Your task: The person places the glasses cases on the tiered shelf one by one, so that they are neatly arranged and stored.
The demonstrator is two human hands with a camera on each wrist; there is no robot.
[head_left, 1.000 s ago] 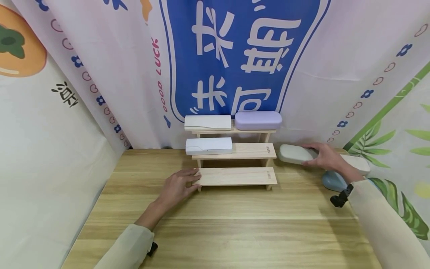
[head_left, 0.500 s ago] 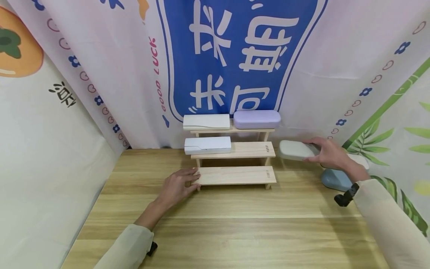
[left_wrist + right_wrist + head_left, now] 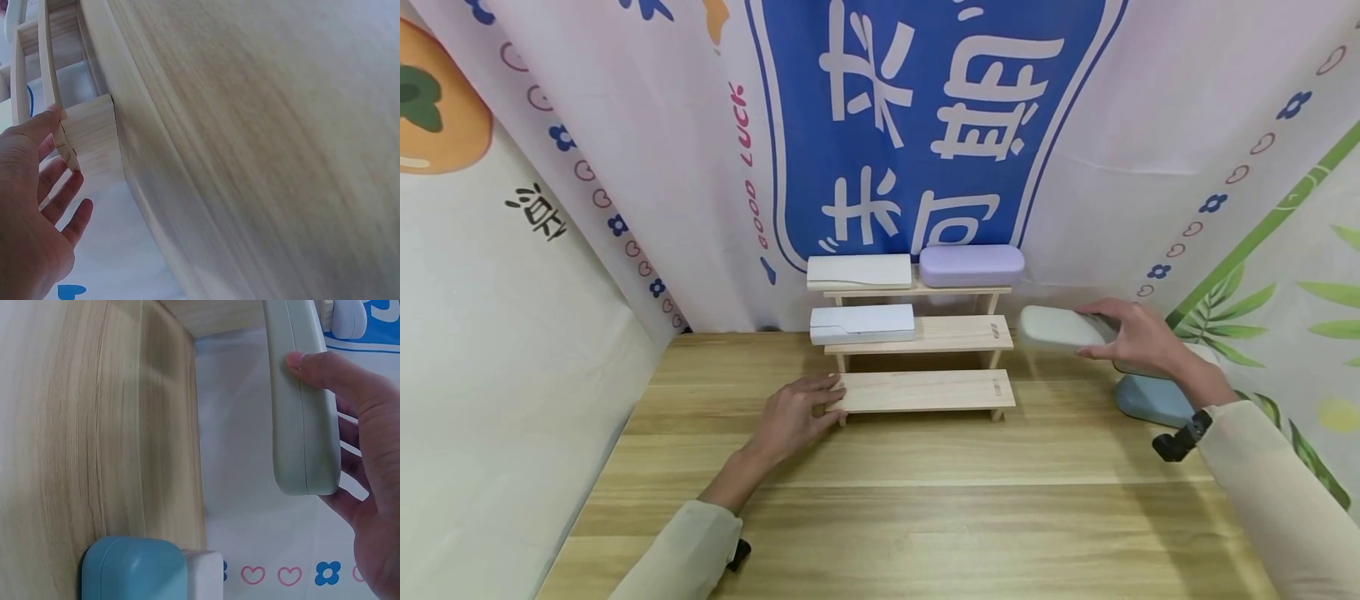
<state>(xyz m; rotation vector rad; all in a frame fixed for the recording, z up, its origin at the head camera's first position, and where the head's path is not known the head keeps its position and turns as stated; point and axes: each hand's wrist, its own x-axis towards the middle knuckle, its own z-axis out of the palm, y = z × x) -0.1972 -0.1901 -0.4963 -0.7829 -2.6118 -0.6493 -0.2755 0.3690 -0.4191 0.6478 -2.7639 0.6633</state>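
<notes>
Right hand, thumb and fingers curled, is gripping a pale green case by one end, right of centre in the head view, clear of the wood-grain table. I am judging the smooth shell stiff, light and perhaps slippery; its long sides, nearer mid-length, are looking surest for a hold. At centre left, the left hand is pinching the end of a wooden stand's lowest step. A blue case is lying at the right; a lilac case is sitting on the top step before a printed curtain.
</notes>
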